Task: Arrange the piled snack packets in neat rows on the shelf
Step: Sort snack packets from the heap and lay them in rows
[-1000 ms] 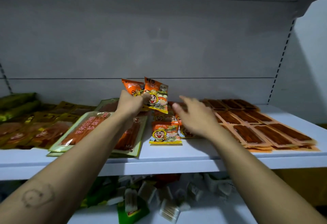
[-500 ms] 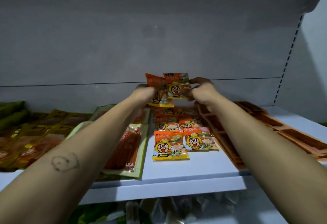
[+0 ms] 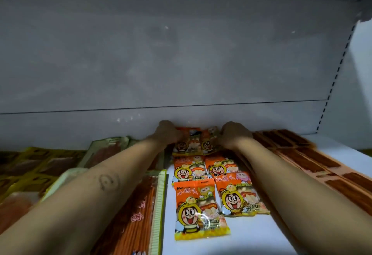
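**Risk, left to right.**
- Left hand (image 3: 168, 134) is curled on the outer edge of the left rear packet (image 3: 187, 144). Right hand (image 3: 234, 135) does likewise on the right rear packet (image 3: 208, 143).
- Both packets sit at the very back of the shelf (image 3: 251, 234), hard by the back wall (image 3: 181, 63), and are tilted up rather than flat.
- Fingertips are hidden behind the knuckles, so the pinch is read from the curl; probably firm.
- The two rear packets overlap at the middle. Let go as they lie, one may ride over the other and spoil the row.
- The film looks slick. A packet released on a tilt could slide forward onto the four orange packets (image 3: 198, 210) laid in two columns ahead.
- Both forearms pass low over those four. A careless draw-back could drag the near pair askew, and the near right one sits slightly crooked as it is.

**Surroundings.**
- Far left: yellow-brown packets (image 3: 30, 166) in a loose heap.
- Next: long stick packs (image 3: 130, 214) lie lengthwise under the left forearm, just beside the orange columns. There is little slack on that side.
- Right: dark strip packs (image 3: 302, 154) in overlapped rows, close against the right column beneath the right forearm.
- The lane for the orange rows is hemmed in on both sides.
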`<action>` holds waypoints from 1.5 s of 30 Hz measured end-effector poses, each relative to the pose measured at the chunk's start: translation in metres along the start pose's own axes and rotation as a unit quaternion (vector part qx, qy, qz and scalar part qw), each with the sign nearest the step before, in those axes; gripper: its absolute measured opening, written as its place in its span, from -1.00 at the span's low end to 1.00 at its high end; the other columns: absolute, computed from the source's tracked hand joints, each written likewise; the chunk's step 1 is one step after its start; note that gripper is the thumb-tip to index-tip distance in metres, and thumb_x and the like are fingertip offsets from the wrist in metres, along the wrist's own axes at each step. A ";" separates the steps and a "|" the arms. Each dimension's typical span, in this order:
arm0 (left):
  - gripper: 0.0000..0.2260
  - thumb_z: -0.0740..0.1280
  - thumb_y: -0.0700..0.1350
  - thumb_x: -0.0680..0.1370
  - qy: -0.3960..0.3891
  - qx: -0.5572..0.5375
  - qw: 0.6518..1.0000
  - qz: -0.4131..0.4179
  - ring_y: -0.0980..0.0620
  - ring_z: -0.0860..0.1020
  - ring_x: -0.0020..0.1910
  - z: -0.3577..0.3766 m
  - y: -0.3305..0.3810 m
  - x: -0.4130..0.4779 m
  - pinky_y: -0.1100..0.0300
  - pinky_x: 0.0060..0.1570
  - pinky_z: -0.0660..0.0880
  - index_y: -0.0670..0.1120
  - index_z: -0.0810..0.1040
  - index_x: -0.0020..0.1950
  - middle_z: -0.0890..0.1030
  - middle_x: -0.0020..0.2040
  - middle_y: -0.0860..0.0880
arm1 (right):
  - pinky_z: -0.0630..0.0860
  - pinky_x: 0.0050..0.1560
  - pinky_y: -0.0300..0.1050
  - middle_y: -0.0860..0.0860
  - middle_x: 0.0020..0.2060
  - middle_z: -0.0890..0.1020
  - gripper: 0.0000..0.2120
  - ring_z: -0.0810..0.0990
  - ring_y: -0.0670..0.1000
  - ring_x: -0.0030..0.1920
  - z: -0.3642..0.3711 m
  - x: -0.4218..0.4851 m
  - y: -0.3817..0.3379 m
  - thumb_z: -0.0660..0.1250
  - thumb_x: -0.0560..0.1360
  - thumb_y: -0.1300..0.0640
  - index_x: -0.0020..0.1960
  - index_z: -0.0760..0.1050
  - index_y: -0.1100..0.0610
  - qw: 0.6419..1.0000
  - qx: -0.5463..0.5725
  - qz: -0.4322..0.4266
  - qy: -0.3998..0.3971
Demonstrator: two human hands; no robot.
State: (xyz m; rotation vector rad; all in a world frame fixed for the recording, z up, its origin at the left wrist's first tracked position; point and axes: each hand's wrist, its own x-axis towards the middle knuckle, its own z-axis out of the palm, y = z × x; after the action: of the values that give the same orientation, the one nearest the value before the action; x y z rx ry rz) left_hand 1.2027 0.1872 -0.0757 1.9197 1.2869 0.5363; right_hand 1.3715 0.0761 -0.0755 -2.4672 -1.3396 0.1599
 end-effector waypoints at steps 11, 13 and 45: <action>-0.48 0.29 0.11 0.62 -0.146 0.370 0.888 0.231 -0.13 0.42 0.39 0.007 0.006 -0.021 0.06 0.34 0.37 0.01 0.29 0.55 0.43 0.45 -0.10 | 0.49 0.20 -0.07 0.04 0.29 0.55 -0.56 0.53 0.08 0.23 0.000 -0.004 -0.016 0.32 0.58 -0.08 0.44 0.43 -0.07 0.971 -0.139 -0.154 -0.121; -0.47 0.30 0.12 0.61 -0.134 0.361 0.895 0.225 -0.12 0.41 0.41 0.012 0.001 -0.015 0.05 0.37 0.36 0.04 0.29 0.55 0.42 0.47 -0.09 | 0.49 0.17 -0.09 0.04 0.29 0.55 -0.56 0.53 0.08 0.22 0.003 -0.001 -0.016 0.31 0.58 -0.06 0.44 0.42 -0.09 0.972 -0.138 -0.155 -0.110; -0.88 0.33 -0.17 0.61 -0.143 0.313 0.907 0.242 0.11 0.47 -0.24 -0.018 0.022 -0.102 0.26 -0.28 0.35 -0.02 0.54 -0.12 0.54 -0.24 0.10 | 0.42 -0.04 -0.18 -0.10 -0.19 0.59 -0.84 0.56 -0.02 -0.05 -0.030 -0.093 0.006 0.50 0.46 0.09 0.03 0.64 0.06 0.955 -0.161 -0.205 -0.140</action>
State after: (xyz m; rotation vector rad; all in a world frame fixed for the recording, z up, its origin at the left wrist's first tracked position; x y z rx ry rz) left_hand 1.1621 0.0964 -0.0409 2.7648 0.8336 0.0471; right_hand 1.3325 -0.0108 -0.0544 -2.4097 -2.1202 0.2110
